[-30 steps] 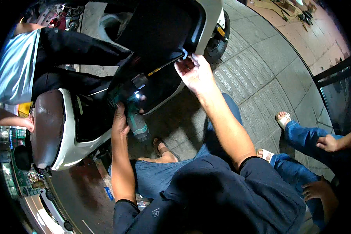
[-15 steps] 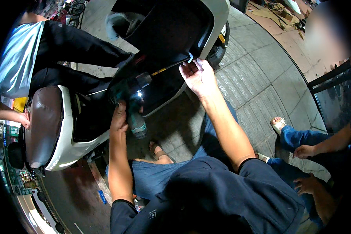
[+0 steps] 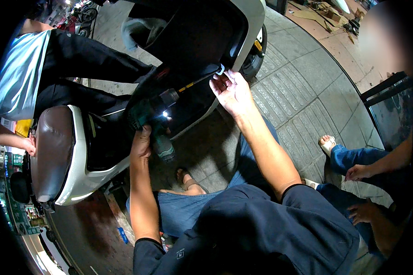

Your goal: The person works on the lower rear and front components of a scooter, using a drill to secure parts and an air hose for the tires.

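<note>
My left hand (image 3: 141, 141) is wrapped round the grip of a dark green cordless drill (image 3: 147, 112), whose small work light is lit. A long bit (image 3: 186, 86) with a yellow band runs from its chuck toward the dark inner front panel (image 3: 202, 36) of a white scooter. Beside the bit's far end, my right hand (image 3: 231, 94) is palm up with curled fingers. Its fingertips meet a small pale blue-white hook (image 3: 220, 69) at the panel's edge; the exact contact is hard to make out. The bit's tip is lost in the dark near the hook.
The scooter's brown seat (image 3: 54, 151) is at the left, with another person's hand (image 3: 30, 145) beside it. A grey cloth (image 3: 140, 32) sits in the front pocket. At the right, another person's sandalled foot (image 3: 327, 144) rests on the tiled pavement (image 3: 303, 96).
The view has shifted slightly. Both my hands keep nearly the same places, the left on the drill and the right by the hook. The person at the right has shifted their hands slightly.
</note>
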A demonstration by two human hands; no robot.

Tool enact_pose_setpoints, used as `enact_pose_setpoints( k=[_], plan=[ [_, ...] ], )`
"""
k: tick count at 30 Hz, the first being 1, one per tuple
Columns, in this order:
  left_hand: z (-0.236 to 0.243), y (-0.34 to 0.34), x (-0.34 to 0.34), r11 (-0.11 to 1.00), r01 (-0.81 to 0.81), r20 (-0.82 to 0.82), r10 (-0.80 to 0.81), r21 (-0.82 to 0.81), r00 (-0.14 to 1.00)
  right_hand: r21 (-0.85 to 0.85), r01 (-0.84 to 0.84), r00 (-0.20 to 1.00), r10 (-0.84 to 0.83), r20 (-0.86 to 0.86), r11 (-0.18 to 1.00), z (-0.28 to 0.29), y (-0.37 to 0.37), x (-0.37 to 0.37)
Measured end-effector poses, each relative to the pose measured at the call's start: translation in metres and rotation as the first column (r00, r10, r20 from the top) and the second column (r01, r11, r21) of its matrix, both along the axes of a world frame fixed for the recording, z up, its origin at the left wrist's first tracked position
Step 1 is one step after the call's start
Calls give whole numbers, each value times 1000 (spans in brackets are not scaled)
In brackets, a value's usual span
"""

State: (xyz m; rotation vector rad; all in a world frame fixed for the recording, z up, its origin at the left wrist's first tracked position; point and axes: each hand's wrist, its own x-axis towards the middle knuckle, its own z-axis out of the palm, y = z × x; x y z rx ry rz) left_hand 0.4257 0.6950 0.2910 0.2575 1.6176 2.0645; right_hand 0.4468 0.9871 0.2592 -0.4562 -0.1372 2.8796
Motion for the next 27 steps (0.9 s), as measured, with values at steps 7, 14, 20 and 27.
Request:
enact_pose_setpoints(
  k=[7,14,20,27],
  plan=[
    [2,9,-2,989,-150,130,147,11,981,-12,5,999,-6,-34,1000,0,-3,2],
    [5,17,5,984,-177,91,178,-22,980,-86,-3,991,-8,-132,996,-12,-2,-2],
    [6,19,6,990,-142,88,143,-20,986,-121,-53,987,34,-154,991,-18,6,-3],
    [4,13,6,990,-113,122,103,79,987,-84,-82,995,76,-67,993,-12,6,-7]
  ],
)
